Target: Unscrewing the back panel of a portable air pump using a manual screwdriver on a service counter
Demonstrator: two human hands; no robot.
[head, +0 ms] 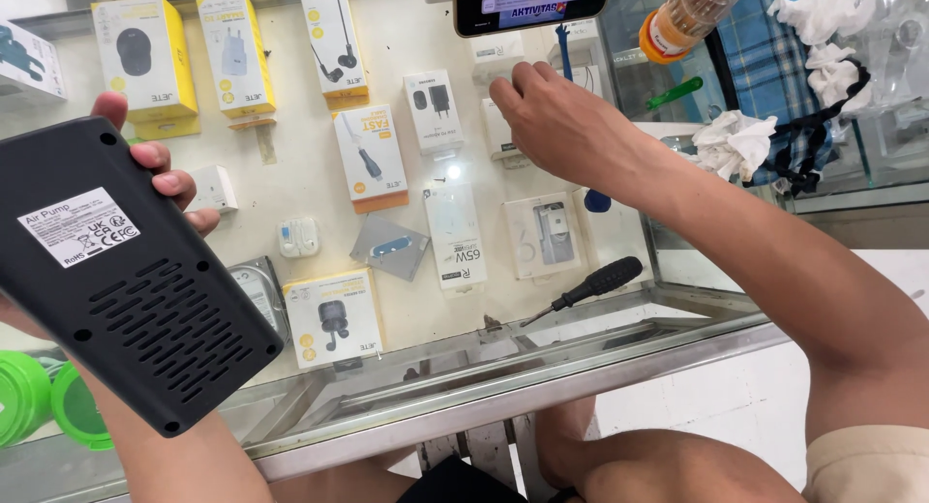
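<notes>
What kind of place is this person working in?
Most likely a small phone-accessory shop with repairs: boxed chargers and earphones lie under a glass display counter, a screwdriver rests on top, and the left hand holds a black vented device.

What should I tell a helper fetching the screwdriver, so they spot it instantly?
Look at the glass counter top, near its front metal edge, right of centre. The screwdriver lies there slantwise, below the right hand. It alone is a bare tool with a black handle; its neighbours are boxed accessories.
</notes>
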